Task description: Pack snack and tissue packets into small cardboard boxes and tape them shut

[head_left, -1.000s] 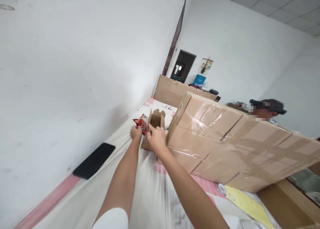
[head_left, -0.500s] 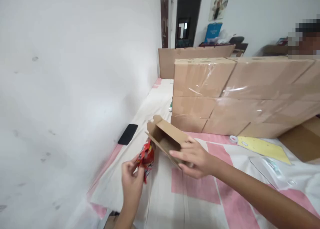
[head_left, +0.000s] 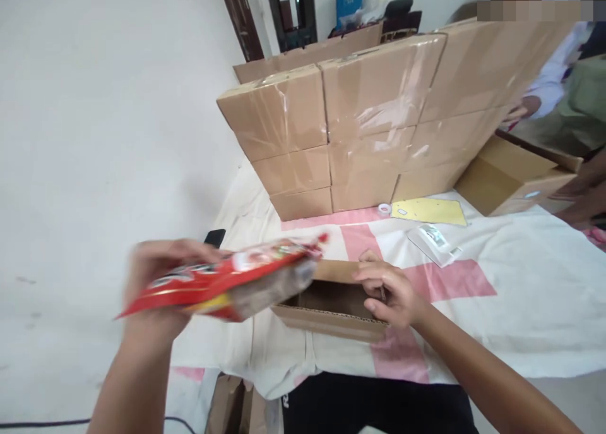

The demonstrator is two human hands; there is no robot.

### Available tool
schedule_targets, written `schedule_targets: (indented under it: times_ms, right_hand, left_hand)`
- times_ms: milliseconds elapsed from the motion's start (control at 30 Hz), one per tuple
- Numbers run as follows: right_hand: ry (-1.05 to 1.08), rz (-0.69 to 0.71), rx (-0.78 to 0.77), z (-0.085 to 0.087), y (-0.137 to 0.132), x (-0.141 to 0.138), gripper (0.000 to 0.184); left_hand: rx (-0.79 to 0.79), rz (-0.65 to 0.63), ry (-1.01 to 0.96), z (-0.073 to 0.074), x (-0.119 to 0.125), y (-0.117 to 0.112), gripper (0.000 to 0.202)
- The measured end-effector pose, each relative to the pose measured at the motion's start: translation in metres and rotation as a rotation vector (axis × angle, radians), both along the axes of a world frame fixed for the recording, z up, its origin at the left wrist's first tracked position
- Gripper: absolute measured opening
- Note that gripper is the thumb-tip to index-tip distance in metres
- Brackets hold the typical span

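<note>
A red printed packet [head_left: 227,279] with a partly clear side is gripped in my left hand [head_left: 154,282], blurred by motion. It hangs at a slant just left of and above a small open cardboard box [head_left: 331,326]. The packet's near end covers the box's left part. My right hand [head_left: 388,289] holds the box by its right end, fingers bent over the rim. Inside, the visible part of the box is dark, and I cannot make out anything in it.
Taped cardboard boxes [head_left: 360,124] form a stacked wall behind. A tape roll [head_left: 384,210], yellow sheet [head_left: 430,211] and white packet [head_left: 434,244] lie on the cloth [head_left: 521,314]. A phone [head_left: 215,237] lies left. Another person's hand [head_left: 516,113] is near an open carton [head_left: 497,175].
My left hand has lifted the packet up and turned it lengthwise beside the box. The box now sits more level, its opening facing up. The camera view has swung right and down.
</note>
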State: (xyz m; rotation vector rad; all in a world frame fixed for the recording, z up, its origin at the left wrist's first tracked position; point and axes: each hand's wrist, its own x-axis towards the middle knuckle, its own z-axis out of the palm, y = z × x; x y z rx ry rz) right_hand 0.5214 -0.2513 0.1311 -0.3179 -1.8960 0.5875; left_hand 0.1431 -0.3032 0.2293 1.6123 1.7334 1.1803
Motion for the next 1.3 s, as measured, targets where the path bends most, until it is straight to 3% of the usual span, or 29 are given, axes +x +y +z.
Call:
schedule_targets:
  times_ms: [33,100,133,233,300,367,433,533,633,700,767,800,900,1033,1133,1233,1300]
  right_hand:
    - [0.071,-0.057,-0.003,-0.004,-0.001,0.000,0.027]
    - [0.188,-0.197,-0.021,-0.013,0.000,0.002,0.022]
    - [0.225,-0.275,-0.034,-0.018,0.001,0.004,0.023]
    - [0.232,-0.461,-0.107,-0.035,0.000,0.016,0.032]
    - [0.201,-0.470,-0.210,-0.045,-0.005,0.024,0.039]
    - [0.161,-0.354,-0.326,-0.051,-0.011,0.030,0.048]
    - [0.101,-0.204,-0.383,-0.053,-0.016,0.031,0.061]
    - [-0.044,-0.038,-0.301,-0.053,-0.016,0.027,0.076]
    - [-0.173,-0.041,-0.220,-0.051,-0.014,0.018,0.062]
    - [-0.166,-0.114,-0.260,-0.050,-0.012,0.013,0.043]
    - [-0.092,-0.183,-0.326,-0.047,-0.009,0.010,0.047]
    - [-0.051,-0.214,-0.353,-0.044,-0.007,0.009,0.059]
    - [-0.099,-0.236,-0.439,-0.027,0.000,0.008,0.090]
    - [-0.284,-0.227,-0.442,-0.014,0.002,0.006,0.096]
    - [-0.227,-0.201,-0.297,-0.025,-0.006,0.007,0.086]
    - [-0.160,-0.284,-0.280,-0.037,-0.013,0.009,0.088]
    - [-0.186,-0.300,-0.329,-0.037,-0.014,0.010,0.092]
  left_hand:
    - [-0.020,-0.220,-0.040,0.005,0.020,0.019,0.061]
    - [-0.447,-0.661,0.089,0.000,0.059,0.048,0.032]
    - [-0.559,-0.736,0.176,-0.008,0.077,0.057,0.024]
    - [-0.576,-0.649,0.353,-0.038,0.110,0.063,0.030]
    - [-0.538,-0.628,0.403,-0.045,0.112,0.058,0.048]
    - [-0.484,-0.653,0.462,-0.037,0.103,0.052,0.053]
    - [-0.360,-0.620,0.497,-0.025,0.087,0.043,0.044]
    - [-0.131,-0.611,0.454,-0.021,0.069,0.028,0.044]
    - [0.188,-0.685,0.441,-0.044,0.072,0.016,0.042]
    - [0.438,-0.517,0.320,-0.062,0.082,0.013,0.035]
    - [0.507,-0.356,0.055,-0.074,0.091,0.014,0.041]
    - [0.483,-0.339,-0.095,-0.077,0.094,0.016,0.046]
    - [0.393,-0.461,-0.398,-0.081,0.094,0.025,0.050]
    - [0.356,-0.566,-0.496,-0.090,0.092,0.036,0.045]
    - [0.110,-0.677,-0.430,-0.092,0.101,0.040,0.064]
    - [-0.187,-0.791,-0.198,-0.085,0.110,0.038,0.085]
    - [-0.245,-0.851,-0.035,-0.079,0.114,0.035,0.077]
